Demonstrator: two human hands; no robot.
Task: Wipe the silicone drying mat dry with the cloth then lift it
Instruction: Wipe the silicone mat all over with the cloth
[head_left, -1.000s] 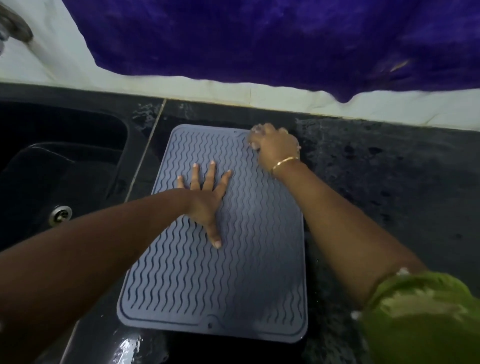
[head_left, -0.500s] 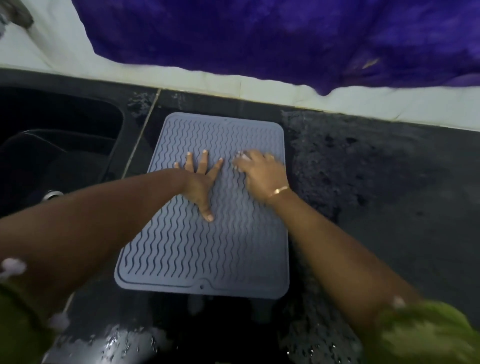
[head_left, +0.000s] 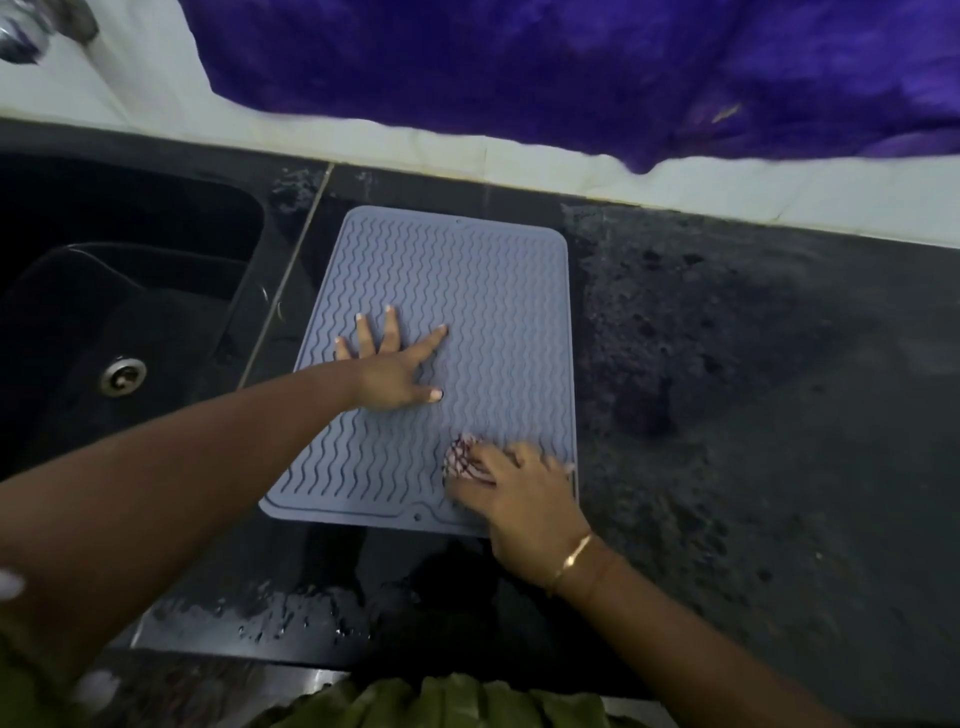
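Observation:
A grey-blue silicone drying mat (head_left: 483, 291) with wavy ridges lies flat on the dark countertop (head_left: 753, 415), its long side running away from me. My left hand (head_left: 389, 364) presses flat on the mat's left middle, fingers spread. My right hand (head_left: 524, 499) rests on the mat's near right corner, closed over a small checked cloth (head_left: 460, 457) that peeks out past my fingers. Most of the cloth is hidden under the hand.
A black sink (head_left: 104, 322) with a metal drain (head_left: 122, 375) lies left of the mat. Water drops sit on the counter's front edge (head_left: 291, 618). A purple fabric (head_left: 519, 67) hangs over the white tiled wall (head_left: 363, 140) behind.
My right hand has drawn the cloth from the mat's far right corner down its right side to the near right corner. The left hand has stayed pressed on the mat.

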